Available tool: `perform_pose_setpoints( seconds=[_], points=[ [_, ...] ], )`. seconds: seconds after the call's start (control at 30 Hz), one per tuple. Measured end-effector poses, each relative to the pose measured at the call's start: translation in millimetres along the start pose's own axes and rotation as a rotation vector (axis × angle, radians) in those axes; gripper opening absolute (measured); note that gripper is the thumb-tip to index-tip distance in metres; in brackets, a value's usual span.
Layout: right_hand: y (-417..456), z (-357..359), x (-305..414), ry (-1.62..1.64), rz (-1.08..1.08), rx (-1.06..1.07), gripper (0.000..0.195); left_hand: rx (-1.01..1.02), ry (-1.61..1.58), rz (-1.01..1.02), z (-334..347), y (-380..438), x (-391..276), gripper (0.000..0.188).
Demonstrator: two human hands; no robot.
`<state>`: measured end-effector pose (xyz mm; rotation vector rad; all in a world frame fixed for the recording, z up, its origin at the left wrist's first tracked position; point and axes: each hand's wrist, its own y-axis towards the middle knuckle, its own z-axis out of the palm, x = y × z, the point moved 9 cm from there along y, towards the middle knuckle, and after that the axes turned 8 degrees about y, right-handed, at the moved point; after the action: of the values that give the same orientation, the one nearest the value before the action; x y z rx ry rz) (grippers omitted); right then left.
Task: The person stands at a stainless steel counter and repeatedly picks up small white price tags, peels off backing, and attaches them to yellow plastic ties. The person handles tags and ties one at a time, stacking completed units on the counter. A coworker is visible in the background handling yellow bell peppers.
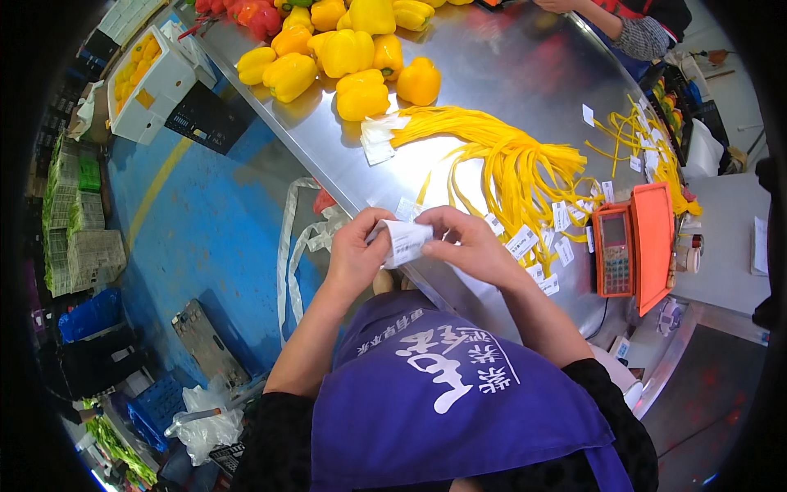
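Over the near edge of the steel table [320,144], my left hand [359,249] grips a printed white label [406,241] between thumb and fingers. The label's other end is pinched by my right hand [464,243]. Beyond my hands lies a bundle of flat yellow ties [492,141] with white tags, many of them spread to the right of my right hand. A stack of white slips [380,138] lies at the bundle's left end. Yellow bell peppers [361,95] are heaped farther back, beside red ones [255,18].
An orange-cased scale [615,249] stands at the table's right. More tagged yellow ties [658,154] lie beyond it. Across the table is another person's forearm [599,18]. A white foam box [154,92] of yellow peppers is at the upper left. White strapping [286,246] hangs beside the table.
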<state>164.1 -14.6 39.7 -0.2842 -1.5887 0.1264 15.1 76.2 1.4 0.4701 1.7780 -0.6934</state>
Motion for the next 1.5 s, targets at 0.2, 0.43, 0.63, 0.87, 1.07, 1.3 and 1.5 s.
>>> perform_pose_setpoints(
  seconds=[0.2,0.43,0.63,0.87,1.07,1.3,1.5],
  points=[
    [10.9,-6.1,-28.5,0.123,0.010,-0.116,0.011,-0.106,0.025,0.090,-7.8,-4.7,-2.2,0.006],
    [26.5,-52.0,-72.9,0.338,0.068,-0.366,0.006,-0.012,0.168,-0.022,-28.3,-13.5,16.1,0.009],
    [37.4,-48.3,-94.6,0.227,0.230,-0.398,0.010,0.067,0.204,-0.003,-44.3,-22.5,30.8,0.009],
    [43.8,-46.5,-112.4,0.018,0.222,-0.442,0.016,0.140,0.220,0.043,-29.1,-22.3,28.4,0.012],
    [45.3,-44.3,-108.5,-0.150,0.237,-0.433,0.013,0.166,0.239,0.067,-22.1,-20.4,18.1,0.012],
    [42.5,-44.3,-102.9,-0.157,0.243,-0.428,0.015,0.202,0.291,0.123,-14.4,-18.3,21.7,0.012],
    [30.2,-34.4,-72.4,-0.391,-0.031,-0.412,0.009,0.299,0.456,0.295,12.8,-0.7,5.1,0.014]
  ],
)
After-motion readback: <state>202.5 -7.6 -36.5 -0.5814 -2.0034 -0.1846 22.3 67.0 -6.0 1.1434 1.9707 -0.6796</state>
